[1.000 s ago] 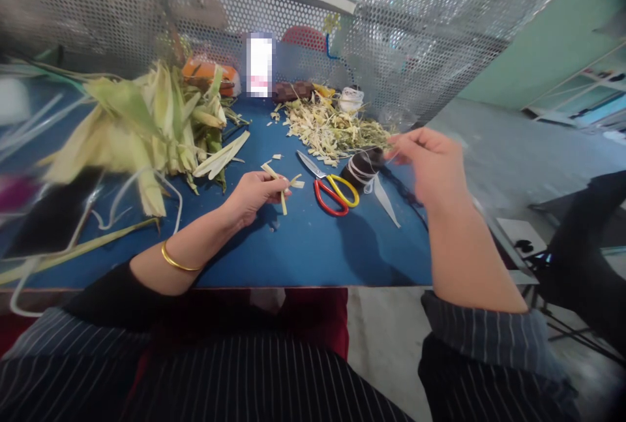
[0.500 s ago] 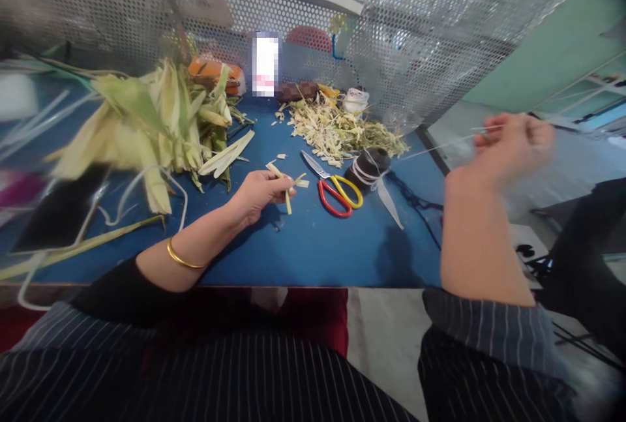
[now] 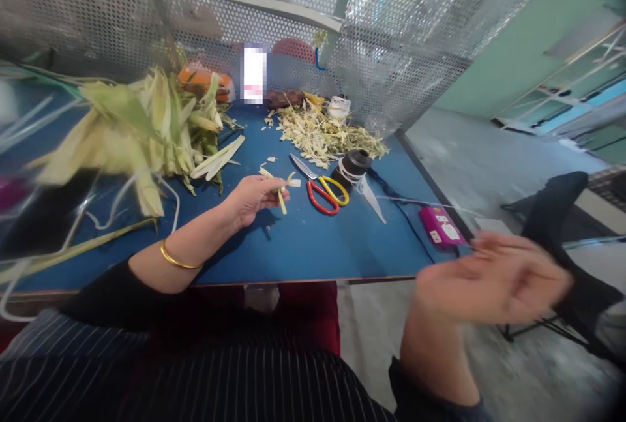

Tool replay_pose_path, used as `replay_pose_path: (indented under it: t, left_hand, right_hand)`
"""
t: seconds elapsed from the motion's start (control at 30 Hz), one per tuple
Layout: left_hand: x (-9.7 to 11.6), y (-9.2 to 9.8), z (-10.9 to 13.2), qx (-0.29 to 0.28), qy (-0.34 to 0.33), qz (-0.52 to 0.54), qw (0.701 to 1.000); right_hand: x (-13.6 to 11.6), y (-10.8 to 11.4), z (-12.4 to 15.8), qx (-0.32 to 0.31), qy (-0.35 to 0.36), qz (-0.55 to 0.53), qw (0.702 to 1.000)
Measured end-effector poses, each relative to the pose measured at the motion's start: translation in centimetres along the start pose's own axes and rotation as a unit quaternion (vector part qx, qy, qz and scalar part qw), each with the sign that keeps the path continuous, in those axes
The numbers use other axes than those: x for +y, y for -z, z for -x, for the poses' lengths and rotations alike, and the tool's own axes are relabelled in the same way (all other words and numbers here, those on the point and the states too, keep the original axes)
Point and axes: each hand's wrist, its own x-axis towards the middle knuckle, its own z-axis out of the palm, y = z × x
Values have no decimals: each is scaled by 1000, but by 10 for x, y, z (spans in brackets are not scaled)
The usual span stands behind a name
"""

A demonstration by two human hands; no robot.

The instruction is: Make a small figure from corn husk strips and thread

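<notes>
The strips [image 3: 282, 203] are pinched between the thumb and fingers of the left hand [image 3: 252, 199], raised just above the counter [image 3: 313, 249]; their ends stick out past the fingertips, and the grip is closed. The right hand [image 3: 499, 282] is blurred, raised beyond the counter's right edge, fingers curled; whether they grip the thread [image 3: 420, 201] cannot be determined. The thread extends taut from near the spool [image 3: 355, 162] past the purple box [image 3: 437, 227] toward that hand.

Labelling: the box carries white markings too small to read; the bright panel [image 3: 254, 76] at the back is pixelated and illegible.

Materials: strips flat, narrow, pale yellow-green, fibrous. Spool dark and tapered, wound with white cord. Scissors [image 3: 313, 177] have metal blades, one red and one yellow loop handle, and lie between the left hand and the spool. Husks [image 3: 161, 122] are broad, dry-looking and ribbed, heaped at left; shreds [image 3: 317, 132] form a loose pile behind the scissors.
</notes>
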Motion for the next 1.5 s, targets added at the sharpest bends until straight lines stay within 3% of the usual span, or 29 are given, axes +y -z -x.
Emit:
replay_pose_path:
  t: [0.13,0.27,0.43,0.63,0.73,0.83,0.9,1.0,1.03,1.1,1.27,1.43,1.5]
  left_hand:
    - [-2,0,2,-60,67,58,994]
    - [3,-2,7,-126,146,102,976]
    - [9,-6,11,-118,184,105,970]
    - [23,1,12,-86,134,191,969]
    - [34,9,11,-103,115,235,960]
    - [41,18,5,-77,82,226,968]
    - [43,23,0,-35,52,204,977]
    - [44,29,-7,-13,39,179,983]
    - [45,30,-9,-11,38,178,983]
    - [46,32,-10,-10,35,182,983]
    - [47,35,-13,-12,37,187,982]
    - [46,40,-16,-6,31,191,981]
    - [46,40,-16,-8,29,194,981]
  right_hand:
    - [-43,-43,11,-94,91,-42,990]
    - [-75,-80,19,-178,188,-84,962]
    - [-95,-104,23,-206,291,-57,933]
    - [-91,-111,24,-225,341,-12,913]
    - [-85,-110,27,-227,322,-24,919]
    - [-73,-102,27,-236,266,-72,932]
    - [-57,-94,20,-227,179,-78,954]
    - [-23,-88,0,-180,24,13,983]
    - [-12,-88,-8,-198,-28,93,975]
    - [4,-92,-24,-276,-68,195,939]
    - [10,-100,-50,-391,-28,265,881]
    - [11,-77,-48,-457,-57,185,868]
    - [14,-63,-42,-471,-112,104,869]
